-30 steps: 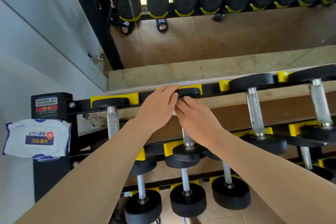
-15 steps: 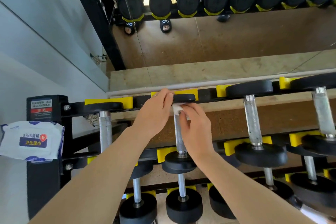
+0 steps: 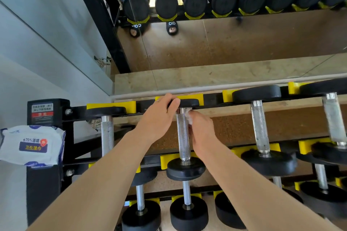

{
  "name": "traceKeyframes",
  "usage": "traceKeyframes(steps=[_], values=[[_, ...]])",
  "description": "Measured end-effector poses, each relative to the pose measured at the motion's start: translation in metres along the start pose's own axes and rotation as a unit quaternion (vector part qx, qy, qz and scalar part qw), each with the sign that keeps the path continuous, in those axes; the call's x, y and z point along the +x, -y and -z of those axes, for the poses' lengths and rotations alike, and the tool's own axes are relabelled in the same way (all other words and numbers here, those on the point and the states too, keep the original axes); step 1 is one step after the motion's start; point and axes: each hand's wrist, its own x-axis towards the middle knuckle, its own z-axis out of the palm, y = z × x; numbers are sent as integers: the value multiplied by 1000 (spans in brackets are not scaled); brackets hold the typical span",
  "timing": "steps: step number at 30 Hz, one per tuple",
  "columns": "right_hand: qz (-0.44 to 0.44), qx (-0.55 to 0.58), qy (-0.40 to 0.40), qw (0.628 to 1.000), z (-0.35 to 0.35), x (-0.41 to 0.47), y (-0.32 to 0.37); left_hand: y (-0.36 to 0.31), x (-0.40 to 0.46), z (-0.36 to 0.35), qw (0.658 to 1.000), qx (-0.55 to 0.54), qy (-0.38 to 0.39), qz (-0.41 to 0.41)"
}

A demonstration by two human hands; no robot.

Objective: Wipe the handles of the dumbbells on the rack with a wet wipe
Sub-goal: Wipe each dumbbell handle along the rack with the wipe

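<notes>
Now the right hand [image 3: 201, 131] is working beside the handle [image 3: 183, 135] of the second dumbbell from the left on the top row of the rack [image 3: 212, 99], and it is sitting lower than a second ago, when both hands were crowding the far head and hiding the bar. The knurled steel is showing again for almost its whole length, so I am judging that the wiping stroke is travelling from the far end toward the near end and that this handle is only partly done. The wet wipe [image 3: 188, 117] is bunched white between the fingers of the right hand, pressed to the right side of the handle just under the far collar; the fingers are curling around it, though how much of the bar they are wrapping is probably not possible to tell from this angle. The left hand [image 3: 159, 118] is gripping the far head [image 3: 187, 102] of the same dumbbell, its fingers curled over the rim, steadying it. The long axis of the handle is running from far to near, with the far head high on the back rail and the near head [image 3: 185, 169] lying on the front rail. The wipes packet [image 3: 32, 145] is resting at the left on the rack post.
</notes>
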Motion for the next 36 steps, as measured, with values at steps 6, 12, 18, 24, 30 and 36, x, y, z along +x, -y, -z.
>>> traceKeyframes(steps=[6, 12, 18, 24, 30, 36], values=[[460, -352, -63, 813, 7, -18, -25, 1, 1, -1, 1000, -3, -2, 8], [525, -537, 20, 659, 20, -14, -28, -5, 2, -1, 1000, 3, -1, 18], [530, -554, 161, 622, 72, -12, -10, -6, 1, -2, 1000, 1, -5, 30], [182, -164, -53, 968, 42, -5, 9, -5, -2, -4, 999, -22, -6, 43], [116, -130, -51, 983, -5, -5, 0, -2, -1, -3, 999, -24, -9, 37], [500, -449, 53, 739, 26, -24, -18, 1, 1, -3, 999, -44, -5, 32]])
